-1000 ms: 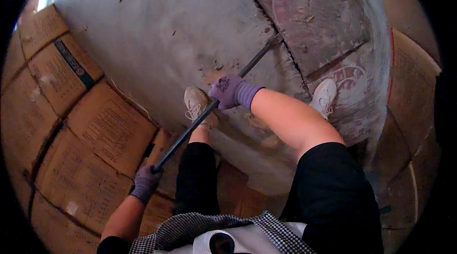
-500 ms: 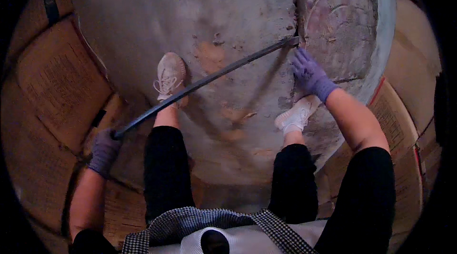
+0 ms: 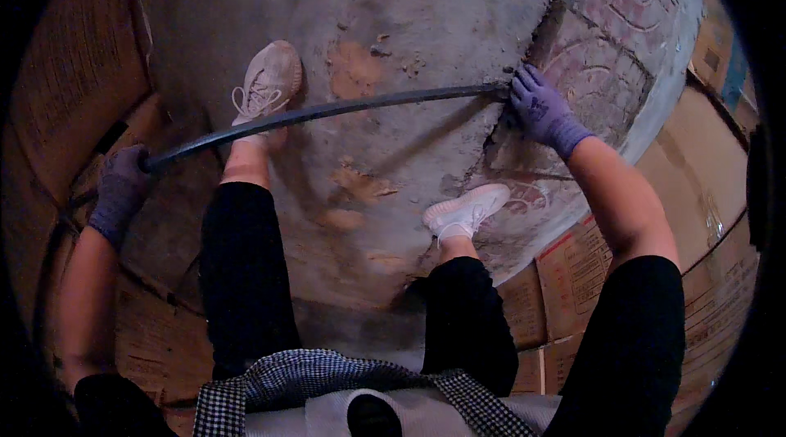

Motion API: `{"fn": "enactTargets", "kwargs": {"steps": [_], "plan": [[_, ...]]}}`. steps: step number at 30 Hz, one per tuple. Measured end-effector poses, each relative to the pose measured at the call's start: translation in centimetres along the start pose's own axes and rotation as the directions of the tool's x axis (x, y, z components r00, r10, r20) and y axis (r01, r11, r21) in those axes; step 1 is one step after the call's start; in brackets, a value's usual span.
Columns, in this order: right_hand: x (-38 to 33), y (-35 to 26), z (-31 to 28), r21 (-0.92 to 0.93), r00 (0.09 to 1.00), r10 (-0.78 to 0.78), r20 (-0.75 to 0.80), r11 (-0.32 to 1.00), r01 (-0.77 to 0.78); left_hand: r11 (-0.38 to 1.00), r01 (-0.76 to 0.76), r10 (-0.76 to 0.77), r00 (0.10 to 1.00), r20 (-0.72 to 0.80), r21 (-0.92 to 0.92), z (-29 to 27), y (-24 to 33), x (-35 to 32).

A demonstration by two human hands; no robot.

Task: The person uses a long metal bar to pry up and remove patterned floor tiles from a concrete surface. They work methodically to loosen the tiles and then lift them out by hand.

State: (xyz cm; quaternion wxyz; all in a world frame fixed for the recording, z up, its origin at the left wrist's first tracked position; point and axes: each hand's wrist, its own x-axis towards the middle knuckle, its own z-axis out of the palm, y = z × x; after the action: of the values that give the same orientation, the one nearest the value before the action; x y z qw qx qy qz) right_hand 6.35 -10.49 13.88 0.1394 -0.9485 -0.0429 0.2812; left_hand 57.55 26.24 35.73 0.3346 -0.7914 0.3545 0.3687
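Note:
A long dark metal pry bar [image 3: 327, 112] runs across from left to right above the floor, over my left shin. At its near-left end my left hand [image 3: 121, 187], in a purple knit glove, is closed round it. My right hand [image 3: 542, 108], in a matching glove, is at the far end, its fingers bent round the tip by a crack in the floor. The exact contact there is partly hidden by the glove. Beside that hand lies a cracked, reddish patterned floor slab [image 3: 594, 68] with raised curved lines.
Cardboard boxes [image 3: 78, 52] ring the floor at left, and more cardboard [image 3: 688, 167] stands at right. My shoes [image 3: 273, 76] are planted apart on the grey concrete floor [image 3: 426, 36]. Orange-brown dirt patches [image 3: 356, 68] and small crumbs are scattered between them.
My left hand has swung the bar's near end up and left in the view, so the bar lies flatter. My right hand has moved up to the bar's tip, and the view has shifted.

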Motion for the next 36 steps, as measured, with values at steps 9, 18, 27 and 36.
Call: {"fn": "enactTargets", "kwargs": {"steps": [9, 18, 27, 36], "plan": [[1.2, 1.7, -2.3, 0.06, 0.936, -0.106, 0.335, 0.994, 0.092, 0.999, -0.027, 0.029, 0.997, -0.077, 0.033, 0.4, -0.4, 0.6], [7.6, -8.7, -0.1, 0.689, 0.897, 0.36, -0.258, 0.719, -0.09, 0.994, -0.033, 0.038, 0.998, -0.048, 0.104, -2.3, 1.4, 1.5], [13.7, -8.0, -5.1, 0.645, 0.927, 0.181, 0.328, 0.674, -0.36, 0.99, 0.009, -0.006, 1.0, -0.022, 0.14, -0.9, -0.1, 1.0], [-5.2, -9.1, -7.9, 0.518, 0.79, 0.306, 0.531, 0.621, -0.588, 0.985, -0.153, 0.137, 0.975, 0.172, 0.079, -3.2, 12.4, -2.9]]}}
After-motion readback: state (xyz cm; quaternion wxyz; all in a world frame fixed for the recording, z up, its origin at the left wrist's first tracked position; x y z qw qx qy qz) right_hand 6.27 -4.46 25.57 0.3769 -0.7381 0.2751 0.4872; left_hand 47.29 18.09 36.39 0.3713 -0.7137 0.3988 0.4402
